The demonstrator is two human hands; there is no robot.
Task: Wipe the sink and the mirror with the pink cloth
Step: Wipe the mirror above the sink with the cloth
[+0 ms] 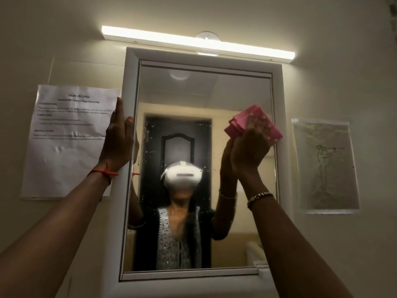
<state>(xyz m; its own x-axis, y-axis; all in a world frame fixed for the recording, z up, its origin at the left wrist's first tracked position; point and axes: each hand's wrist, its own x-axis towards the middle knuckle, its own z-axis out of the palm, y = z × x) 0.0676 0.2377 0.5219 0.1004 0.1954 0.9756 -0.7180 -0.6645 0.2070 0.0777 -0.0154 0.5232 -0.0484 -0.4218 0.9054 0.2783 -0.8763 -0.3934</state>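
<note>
The mirror [204, 93] fills the middle of the view in its white frame [131, 82]. The cloth [239, 120], pink and bunched, sits at about 2 o'clock on the glass, close to the frame's right side. The right hand [249, 151] holds it there, its fingers [256, 123] curled over the folds and pressing them to the glass. At 9 o'clock the left hand [119, 143] rests against the frame's outer edge, fingers straight and together, pointing up, with the thumb laid on the front. A lit lamp [193, 40] runs across the wall at 12 o'clock. A printed sheet [64, 147] hangs on the wall at 9 o'clock, partly behind the left hand, and a drawing [324, 164] at 3 o'clock.
</note>
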